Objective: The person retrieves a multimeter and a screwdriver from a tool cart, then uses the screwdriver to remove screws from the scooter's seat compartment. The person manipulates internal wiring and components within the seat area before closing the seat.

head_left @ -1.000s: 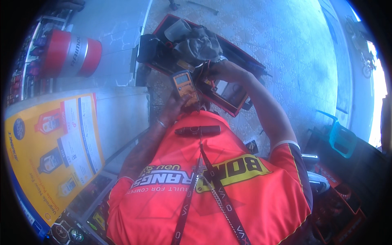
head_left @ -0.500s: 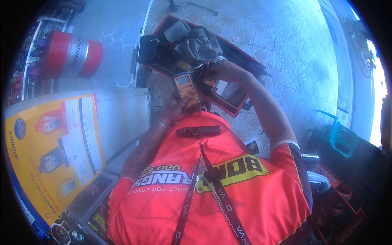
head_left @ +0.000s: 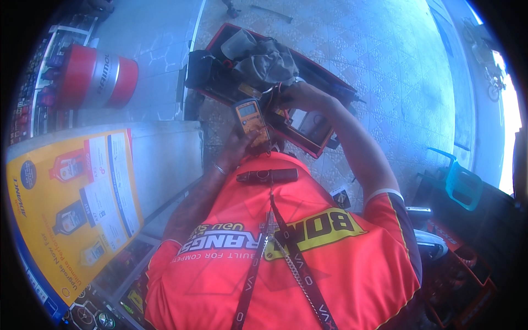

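An orange multimeter (head_left: 253,122) with a grey display rests upright in my left hand (head_left: 245,144), whose fingers wrap round its lower part. My right hand (head_left: 297,98) reaches over a dark, red-edged tray (head_left: 323,67), its fingers curled and pressed together. What they hold is too small and dark to make out. Next to that hand, a crumpled grey cloth (head_left: 269,65) lies in the tray. Just below the hand, a red-framed compartment (head_left: 308,144) contains a pale, boxy thing and some thin wires.
A counter (head_left: 170,144) with a yellow poster (head_left: 41,181) stands at my left, a red-and-white drum (head_left: 77,77) beyond it. At my right are a teal plastic chair (head_left: 462,187) and dark and red containers (head_left: 467,275). A black device (head_left: 268,175) hangs on my chest from a lanyard.
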Action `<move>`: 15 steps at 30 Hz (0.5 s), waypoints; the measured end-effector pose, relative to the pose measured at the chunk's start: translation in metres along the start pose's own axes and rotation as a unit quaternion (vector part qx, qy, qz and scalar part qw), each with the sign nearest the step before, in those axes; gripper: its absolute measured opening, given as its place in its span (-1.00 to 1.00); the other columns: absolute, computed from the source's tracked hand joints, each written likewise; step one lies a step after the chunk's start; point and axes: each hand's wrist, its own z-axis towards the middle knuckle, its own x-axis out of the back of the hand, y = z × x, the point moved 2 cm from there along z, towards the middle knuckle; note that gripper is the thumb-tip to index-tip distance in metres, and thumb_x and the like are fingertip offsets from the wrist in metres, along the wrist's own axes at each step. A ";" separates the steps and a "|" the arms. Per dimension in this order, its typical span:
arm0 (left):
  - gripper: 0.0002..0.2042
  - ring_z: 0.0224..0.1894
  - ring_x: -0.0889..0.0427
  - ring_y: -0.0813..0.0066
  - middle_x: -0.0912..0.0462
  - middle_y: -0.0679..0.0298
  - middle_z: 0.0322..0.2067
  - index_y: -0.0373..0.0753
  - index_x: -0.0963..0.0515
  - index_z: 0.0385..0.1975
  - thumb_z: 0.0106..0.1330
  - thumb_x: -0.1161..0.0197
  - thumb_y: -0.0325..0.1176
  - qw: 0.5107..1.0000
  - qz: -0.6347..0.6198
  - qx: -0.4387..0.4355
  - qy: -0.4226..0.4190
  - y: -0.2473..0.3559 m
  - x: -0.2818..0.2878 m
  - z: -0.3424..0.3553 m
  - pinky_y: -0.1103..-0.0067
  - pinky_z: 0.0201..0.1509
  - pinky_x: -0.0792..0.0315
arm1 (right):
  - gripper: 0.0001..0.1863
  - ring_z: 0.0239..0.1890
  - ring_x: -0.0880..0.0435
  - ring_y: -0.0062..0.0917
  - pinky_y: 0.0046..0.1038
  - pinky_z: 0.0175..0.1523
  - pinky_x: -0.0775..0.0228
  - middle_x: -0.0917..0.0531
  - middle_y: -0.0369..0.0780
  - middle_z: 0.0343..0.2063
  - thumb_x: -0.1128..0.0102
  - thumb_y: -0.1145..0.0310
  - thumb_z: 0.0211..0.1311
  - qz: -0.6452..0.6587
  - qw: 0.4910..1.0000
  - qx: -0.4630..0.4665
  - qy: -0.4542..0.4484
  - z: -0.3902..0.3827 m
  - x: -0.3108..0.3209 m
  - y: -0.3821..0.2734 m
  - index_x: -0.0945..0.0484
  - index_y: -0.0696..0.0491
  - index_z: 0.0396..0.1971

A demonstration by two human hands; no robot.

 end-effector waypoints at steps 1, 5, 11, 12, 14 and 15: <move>-0.50 0.18 -0.64 0.30 -0.56 0.10 0.19 -0.31 -0.28 0.34 0.51 -0.26 -0.31 1.000 0.005 -0.001 0.003 0.001 -0.001 -0.001 0.39 0.24 -0.60 | -0.66 -0.10 -0.75 -0.26 -0.25 0.04 -0.52 -0.78 -0.17 -0.16 -0.24 0.03 0.38 -0.003 1.000 0.004 0.004 0.000 -0.002 0.001 -0.74 -0.15 0.01; -0.50 0.19 -0.63 0.33 -0.56 0.11 0.20 -0.33 -0.30 0.33 0.51 -0.27 -0.27 1.000 0.007 -0.006 -0.003 0.006 -0.002 -0.004 0.39 0.26 -0.58 | -0.52 -0.21 -0.75 -0.25 -0.20 -0.08 -0.52 -0.76 -0.12 -0.31 -0.36 -0.16 0.26 0.013 0.999 0.015 0.039 0.003 -0.008 0.005 -0.76 -0.01 -0.20; -0.46 0.19 -0.63 0.34 -0.55 0.13 0.21 -0.32 -0.29 0.36 0.50 -0.29 -0.25 1.000 0.001 0.012 -0.025 0.018 0.000 -0.002 0.40 0.27 -0.57 | -0.60 -0.20 -0.75 -0.27 -0.23 -0.05 -0.53 -0.77 -0.12 -0.29 -0.34 -0.07 0.32 0.043 0.996 0.008 0.080 0.000 -0.004 0.006 -0.75 -0.03 -0.14; -0.49 0.15 -0.65 0.34 -0.58 0.12 0.16 -0.33 -0.32 0.33 0.50 -0.28 -0.27 1.000 0.006 -0.004 -0.028 0.020 0.000 -0.001 0.42 0.22 -0.60 | -0.61 -0.21 -0.75 -0.31 -0.26 -0.05 -0.53 -0.77 -0.14 -0.29 -0.34 -0.04 0.33 0.088 0.988 0.033 0.121 -0.003 0.001 0.005 -0.75 -0.03 -0.12; -0.54 0.07 -0.70 0.34 -0.63 0.10 0.07 -0.36 -0.37 0.28 0.49 -0.26 -0.29 1.000 0.016 -0.022 -0.017 0.022 -0.001 -0.001 0.45 0.10 -0.65 | -0.65 -0.22 -0.73 -0.40 -0.31 -0.04 -0.53 -0.78 -0.17 -0.28 -0.32 0.04 0.37 0.154 0.968 0.063 0.190 -0.012 0.014 0.003 -0.74 0.00 -0.09; -0.55 0.08 -0.69 0.34 -0.62 0.10 0.07 -0.35 -0.37 0.28 0.49 -0.25 -0.30 1.000 0.008 -0.018 -0.014 0.023 0.000 0.000 0.45 0.10 -0.65 | -0.66 -0.22 -0.72 -0.45 -0.33 -0.03 -0.53 -0.78 -0.20 -0.28 -0.31 0.08 0.38 0.172 0.958 0.069 0.220 -0.016 0.023 0.003 -0.73 0.03 -0.08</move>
